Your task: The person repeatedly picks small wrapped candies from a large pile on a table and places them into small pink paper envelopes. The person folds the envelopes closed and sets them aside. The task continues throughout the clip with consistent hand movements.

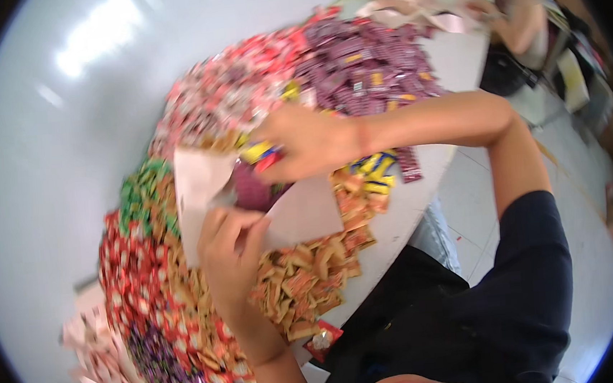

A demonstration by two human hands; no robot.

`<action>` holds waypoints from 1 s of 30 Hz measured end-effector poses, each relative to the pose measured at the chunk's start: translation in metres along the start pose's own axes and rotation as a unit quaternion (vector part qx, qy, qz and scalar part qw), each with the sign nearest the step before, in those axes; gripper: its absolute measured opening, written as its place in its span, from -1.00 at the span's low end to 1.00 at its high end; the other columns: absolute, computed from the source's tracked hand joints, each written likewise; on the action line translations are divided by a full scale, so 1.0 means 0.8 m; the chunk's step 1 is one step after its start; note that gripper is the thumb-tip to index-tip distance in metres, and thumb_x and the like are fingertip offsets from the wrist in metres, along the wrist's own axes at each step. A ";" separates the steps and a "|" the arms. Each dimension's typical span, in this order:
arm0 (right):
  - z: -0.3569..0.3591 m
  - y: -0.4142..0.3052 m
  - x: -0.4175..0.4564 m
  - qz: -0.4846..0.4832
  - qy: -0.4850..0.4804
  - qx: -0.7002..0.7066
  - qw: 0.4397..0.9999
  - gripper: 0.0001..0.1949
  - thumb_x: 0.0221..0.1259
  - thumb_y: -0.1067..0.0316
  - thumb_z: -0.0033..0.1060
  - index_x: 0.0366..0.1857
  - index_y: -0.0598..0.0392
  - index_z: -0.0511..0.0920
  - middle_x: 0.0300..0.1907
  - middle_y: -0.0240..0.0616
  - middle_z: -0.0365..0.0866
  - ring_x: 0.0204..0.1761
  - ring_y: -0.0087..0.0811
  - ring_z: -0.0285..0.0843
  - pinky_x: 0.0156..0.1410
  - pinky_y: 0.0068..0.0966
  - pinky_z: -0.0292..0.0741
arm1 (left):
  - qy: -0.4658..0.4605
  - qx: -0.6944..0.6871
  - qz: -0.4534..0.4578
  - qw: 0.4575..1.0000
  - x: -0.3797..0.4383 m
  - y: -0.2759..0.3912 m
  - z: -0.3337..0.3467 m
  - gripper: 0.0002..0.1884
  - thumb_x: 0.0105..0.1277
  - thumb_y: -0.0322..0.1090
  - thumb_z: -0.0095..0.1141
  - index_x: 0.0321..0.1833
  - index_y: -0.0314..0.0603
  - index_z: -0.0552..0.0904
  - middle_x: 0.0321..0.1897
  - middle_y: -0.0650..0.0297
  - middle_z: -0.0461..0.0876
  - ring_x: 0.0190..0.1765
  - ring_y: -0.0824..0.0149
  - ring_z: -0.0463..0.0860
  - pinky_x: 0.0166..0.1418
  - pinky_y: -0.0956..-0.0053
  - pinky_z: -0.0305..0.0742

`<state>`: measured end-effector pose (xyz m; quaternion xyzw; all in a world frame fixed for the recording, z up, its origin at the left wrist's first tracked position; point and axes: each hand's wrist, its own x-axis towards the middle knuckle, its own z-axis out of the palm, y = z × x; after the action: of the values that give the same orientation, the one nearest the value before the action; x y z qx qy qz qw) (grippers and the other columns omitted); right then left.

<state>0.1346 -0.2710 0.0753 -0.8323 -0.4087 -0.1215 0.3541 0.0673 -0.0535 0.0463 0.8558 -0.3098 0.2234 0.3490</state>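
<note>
My left hand (230,249) grips the near edge of a pale pink paper box or bag (308,213), its flaps spread apart. Over the opening, my right hand (313,139) holds small wrapped sweets (260,154) in yellow, blue and red. A purple packet (252,187) shows inside the pink container, partly covered by my right hand. Beneath and around it lie orange-brown wrapped packets (302,273). Several yellow-and-blue packets (378,172) lie near my right forearm. Motion blur hides fine detail at my fingers.
Heaps of purple packets (366,62), pink wrapped sweets (223,90), green packets (144,193), red packets (134,264) and dark purple sweets (163,365) cover the white table (43,212). Folded pink containers (98,359) lie at the left. Another person's arm (520,23) is at the far right.
</note>
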 end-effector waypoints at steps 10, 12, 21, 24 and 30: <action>0.003 -0.010 -0.023 0.263 -0.266 0.101 0.922 -0.71 0.03 0.08 0.23 -0.48 0.13 0.58 -0.54 -0.30 0.59 -0.55 -0.44 0.58 -0.54 -0.56 0.39 | -0.078 0.011 0.093 0.992 0.007 0.057 0.041 -0.91 0.17 -0.56 0.23 -0.36 -0.34 0.56 -0.45 0.24 0.44 -0.43 0.37 0.47 -0.35 0.53 0.38; -0.002 -0.012 -0.026 0.322 -0.243 0.204 0.892 -0.71 0.03 0.06 0.21 -0.47 0.11 0.57 -0.56 -0.33 0.54 -0.56 -0.45 0.54 -0.53 -0.56 0.36 | -0.073 0.000 0.098 0.992 0.000 0.057 0.051 -0.91 0.17 -0.57 0.23 -0.36 -0.34 0.56 -0.45 0.23 0.44 -0.43 0.37 0.47 -0.35 0.53 0.38; 0.000 0.012 -0.039 0.125 -0.189 -0.141 0.964 -0.66 0.15 0.07 0.01 -0.41 0.15 0.67 -0.18 0.12 0.62 -0.23 -0.06 0.60 -0.14 -0.23 0.51 | -0.057 -0.024 0.087 0.994 0.017 0.089 0.100 -0.91 0.18 -0.53 0.23 -0.37 -0.30 0.55 -0.44 0.18 0.46 -0.43 0.21 0.49 -0.36 0.40 0.37; 0.029 0.025 -0.049 0.249 -0.025 -0.011 0.968 -0.69 0.17 0.14 0.01 -0.45 0.15 0.66 -0.08 0.04 0.61 -0.08 -0.13 0.56 0.01 -0.23 0.46 | -0.068 -0.061 0.075 0.993 0.024 0.083 0.101 -0.92 0.22 -0.59 0.18 -0.35 -0.40 0.52 -0.43 0.24 0.42 -0.45 0.44 0.45 -0.37 0.60 0.34; -0.027 0.027 -0.074 0.105 -0.160 0.099 0.976 -0.77 0.14 0.27 0.15 -0.23 0.20 0.55 -0.18 -0.06 0.61 -0.15 -0.14 0.58 -0.08 -0.28 0.47 | -0.069 -0.110 0.031 0.991 0.024 0.071 0.080 -0.91 0.23 -0.50 0.22 -0.37 -0.31 0.55 -0.45 0.28 0.44 -0.46 0.44 0.43 -0.39 0.57 0.33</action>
<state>0.1149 -0.3300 0.0512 -0.8403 -0.3800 0.0923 0.3755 0.0527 -0.1396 0.0417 0.8154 -0.3821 0.1391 0.4120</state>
